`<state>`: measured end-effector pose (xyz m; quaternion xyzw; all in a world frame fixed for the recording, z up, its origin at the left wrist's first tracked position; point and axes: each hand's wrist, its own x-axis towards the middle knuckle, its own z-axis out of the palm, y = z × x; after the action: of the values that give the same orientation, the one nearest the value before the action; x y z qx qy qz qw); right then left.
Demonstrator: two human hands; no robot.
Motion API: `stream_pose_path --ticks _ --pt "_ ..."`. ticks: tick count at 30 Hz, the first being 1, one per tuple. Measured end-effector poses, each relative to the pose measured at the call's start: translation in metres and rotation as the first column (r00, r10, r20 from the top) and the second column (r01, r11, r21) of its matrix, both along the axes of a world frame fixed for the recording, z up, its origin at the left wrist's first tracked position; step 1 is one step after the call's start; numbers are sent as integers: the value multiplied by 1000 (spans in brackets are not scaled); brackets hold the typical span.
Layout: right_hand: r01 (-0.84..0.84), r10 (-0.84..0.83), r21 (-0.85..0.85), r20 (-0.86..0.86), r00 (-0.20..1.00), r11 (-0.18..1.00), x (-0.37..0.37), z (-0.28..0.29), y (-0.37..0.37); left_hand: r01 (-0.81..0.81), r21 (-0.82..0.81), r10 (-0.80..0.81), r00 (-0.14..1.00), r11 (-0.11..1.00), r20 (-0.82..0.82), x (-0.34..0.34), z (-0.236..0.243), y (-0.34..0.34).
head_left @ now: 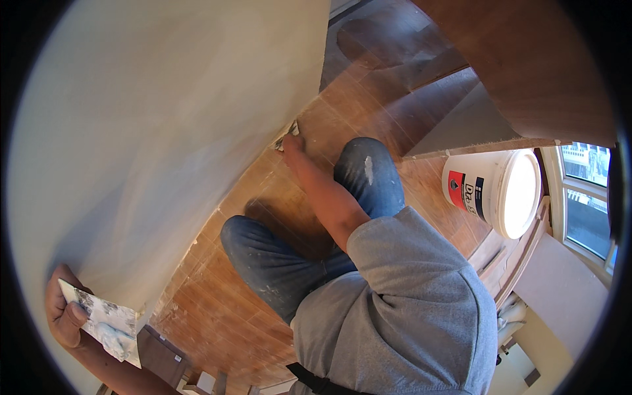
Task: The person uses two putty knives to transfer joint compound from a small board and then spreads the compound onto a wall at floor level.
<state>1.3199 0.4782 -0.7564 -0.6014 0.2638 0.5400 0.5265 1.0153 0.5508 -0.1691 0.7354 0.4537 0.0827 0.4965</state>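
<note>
My left hand (pixel 64 319), at the lower left by the wall, grips a flat rectangular putty scraper (pixel 99 309) between thumb and fingers. A lump of white putty (pixel 115 339) sits on its smeared face. Farther off, my right hand (pixel 293 143) reaches down to the foot of the pale wall (pixel 151 125). Its fingers close round a small putty knife (pixel 294 128), held low where wall and floor meet. Part of this tool is covered by the hand, and I cannot tell whether its blade touches the wall.
My bent knees in jeans rest above the wood-plank floor (pixel 230 296). A white plastic bucket (pixel 520 194) stands to the right, near a window (pixel 586 197). Brown wooden panelling (pixel 526 66) rises at the upper right. A dark sheet (pixel 388 46) covers the far floor.
</note>
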Motion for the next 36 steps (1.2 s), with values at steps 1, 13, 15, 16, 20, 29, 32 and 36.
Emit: stream_pose_path --ticks 1,13,15,16,20,29,32,36 --pt "38 -39 17 24 999 999 1 0 1 11 4 -11 1000 1000 16 1 -3 2" --pt "-622 822 -544 446 354 563 -19 -60 55 60 8 -60 998 998 30 6 -1 10" --pt "-226 308 -210 706 638 951 -76 -4 42 -10 1 10 1000 1000 26 -16 -9 1" --pt "-207 259 -167 760 596 964 -92 23 34 -32 -17 32 999 999 29 -20 -11 -1" --pt "-50 32 -7 861 507 999 -116 44 4 22 -60 -19 999 998 39 -13 -6 1" --pt "-499 529 -180 373 762 847 -43 3 -14 8 28 -9 1000 1000 13 -5 -7 -2" --pt "93 -94 42 2 996 995 -25 7 2 -3 57 2 1000 998 16 -6 -6 -1" --pt "236 -227 43 -149 962 971 -10 -13 19 -18 22 18 1000 1000 -7 5 0 -3"
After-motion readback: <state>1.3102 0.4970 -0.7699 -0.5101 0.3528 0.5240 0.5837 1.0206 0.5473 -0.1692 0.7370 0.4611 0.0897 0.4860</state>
